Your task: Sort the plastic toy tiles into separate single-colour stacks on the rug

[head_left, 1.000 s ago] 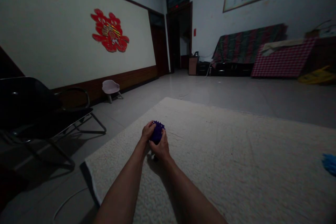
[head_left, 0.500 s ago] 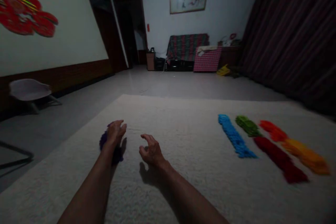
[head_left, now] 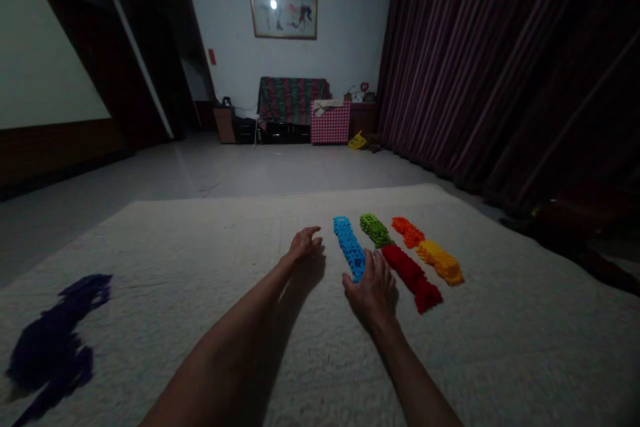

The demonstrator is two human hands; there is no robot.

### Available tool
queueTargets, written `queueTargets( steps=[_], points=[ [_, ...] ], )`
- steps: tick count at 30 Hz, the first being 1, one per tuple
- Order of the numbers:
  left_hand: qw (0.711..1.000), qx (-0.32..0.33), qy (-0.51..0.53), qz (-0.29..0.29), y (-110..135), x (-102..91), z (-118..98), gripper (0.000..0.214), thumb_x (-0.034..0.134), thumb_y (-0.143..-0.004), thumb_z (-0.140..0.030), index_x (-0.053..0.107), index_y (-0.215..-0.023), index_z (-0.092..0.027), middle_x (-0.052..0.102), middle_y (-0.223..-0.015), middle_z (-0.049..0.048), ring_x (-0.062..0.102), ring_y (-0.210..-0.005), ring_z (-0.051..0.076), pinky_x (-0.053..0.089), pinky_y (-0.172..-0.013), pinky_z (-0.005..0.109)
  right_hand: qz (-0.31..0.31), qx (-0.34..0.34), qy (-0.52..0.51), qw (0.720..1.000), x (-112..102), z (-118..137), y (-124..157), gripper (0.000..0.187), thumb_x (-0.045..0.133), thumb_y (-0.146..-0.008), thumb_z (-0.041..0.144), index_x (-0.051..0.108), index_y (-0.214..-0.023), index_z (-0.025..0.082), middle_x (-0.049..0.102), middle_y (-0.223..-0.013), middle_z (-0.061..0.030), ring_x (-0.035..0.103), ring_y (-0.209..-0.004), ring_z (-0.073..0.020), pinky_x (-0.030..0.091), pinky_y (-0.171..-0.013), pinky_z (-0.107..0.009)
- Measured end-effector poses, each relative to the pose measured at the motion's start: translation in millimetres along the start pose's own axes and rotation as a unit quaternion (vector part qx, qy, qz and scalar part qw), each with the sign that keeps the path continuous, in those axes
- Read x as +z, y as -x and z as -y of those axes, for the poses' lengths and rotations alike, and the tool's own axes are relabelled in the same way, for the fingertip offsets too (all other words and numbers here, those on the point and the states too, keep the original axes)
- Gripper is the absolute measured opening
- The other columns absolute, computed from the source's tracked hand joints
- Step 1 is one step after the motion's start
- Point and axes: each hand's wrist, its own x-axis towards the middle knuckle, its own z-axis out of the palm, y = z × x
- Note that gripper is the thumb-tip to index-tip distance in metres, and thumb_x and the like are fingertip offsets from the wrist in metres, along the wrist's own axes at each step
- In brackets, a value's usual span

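Observation:
A knobby light-blue strip (head_left: 349, 243), textured like knitting or linked small pieces, lies on the pale mat (head_left: 200, 247). My right hand (head_left: 374, 287) is over its near end with fingers spread, covering part of it; whether they touch is unclear. Left of the strip's far end, my left hand (head_left: 304, 245) hovers low above the mat, fingers loosely stretched and nothing in them. To the right are a green strip (head_left: 376, 229), a dark red strip (head_left: 410, 277), an orange strip (head_left: 407, 231) and a yellow strip (head_left: 440, 261). A dark purple heap (head_left: 55, 340) lies blurred at far left.
Grey floor (head_left: 270, 170) runs beyond the mat to a low black cabinet (head_left: 285, 133) under a striped cloth (head_left: 290, 99). Long dark curtains (head_left: 450, 67) hang at the right. A thin cord (head_left: 213, 185) lies on the floor past the mat.
Both hands have moved right, my left hand away from the purple heap and my right hand to the blue strip. The view has turned right.

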Motion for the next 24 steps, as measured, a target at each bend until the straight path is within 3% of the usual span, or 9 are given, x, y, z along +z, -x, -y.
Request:
queueTargets(
  steps=[6, 10, 16, 24],
  points=[
    [0.999, -0.024, -0.034, 0.033, -76.4, 65.6, -27.8, 0.048, 0.077, -0.07, -0.026, 0.068, -0.116, -0.014, 0.069, -0.122, 0.0155, 0.055, -0.128, 0.032, 0.04, -0.107, 0.034, 0.023, 0.0, -0.015, 1.0, 14.3, -15.0, 5.9, 0.073, 0.067, -0.079, 0.039, 0.04, -0.142, 0.014, 0.05, -0.14, -0.0223, 0.047, -0.127, -0.0367, 0.035, -0.103, -0.052],
    [0.998, -0.037, -0.031, 0.05, -94.8, 95.7, -24.5, 0.049, 0.079, -0.068, -0.03, 0.07, -0.113, -0.013, 0.071, -0.118, 0.0159, 0.058, -0.124, 0.032, 0.042, -0.103, 0.033, 0.024, 0.009, -0.039, 0.999, 14.1, -15.4, 4.2, 0.07, 0.066, -0.079, 0.038, 0.041, -0.141, 0.017, 0.054, -0.136, -0.0197, 0.049, -0.125, -0.0367, 0.036, -0.102, -0.052],
    [0.992, 0.002, -0.004, 0.125, -71.9, 101.4, -20.1, 0.049, 0.078, -0.071, -0.041, 0.073, -0.112, -0.015, 0.075, -0.098, 0.0093, 0.069, -0.091, 0.023, 0.052, -0.082, 0.028, 0.018, -0.003, -0.051, 0.999, 16.0, -15.8, 2.9, 0.074, 0.065, -0.079, 0.036, 0.037, -0.144, 0.015, 0.054, -0.135, -0.0204, 0.049, -0.124, -0.0364, 0.036, -0.103, -0.052],
    [0.98, 0.07, -0.024, 0.183, -21.2, 86.5, -25.9, 0.034, 0.073, -0.077, -0.045, 0.079, -0.094, -0.015, 0.075, -0.093, 0.0086, 0.067, -0.092, 0.024, 0.052, -0.083, 0.03, 0.041, -0.015, -0.05, 0.998, 11.8, -11.0, 1.7, 0.082, 0.063, -0.078, 0.03, 0.026, -0.149, 0.012, 0.06, -0.126, -0.0198, 0.058, -0.113, -0.0334, 0.044, -0.095, -0.045]
  ],
)
